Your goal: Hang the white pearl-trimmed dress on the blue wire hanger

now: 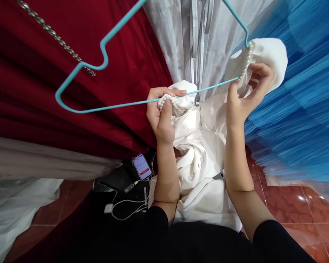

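Left hand [163,117] pinches the white dress [212,142] at one pearl-edged shoulder, thumb on the pearls, fingers across the bottom bar of a light blue hanger [112,107]. Right hand [253,87] is at the other shoulder, fingers curled by the pearl trim [248,60], thumb near the bar; can't tell how firm the grip is. Hands apart. Hanger's right end goes into the dress opening, left end sticks out bare. Dress hangs down between the forearms, folds bunched below. Red cloth [120,47] left, blue tulle [298,106] right. Lit phone [142,167] and white cable [126,200] lower left.
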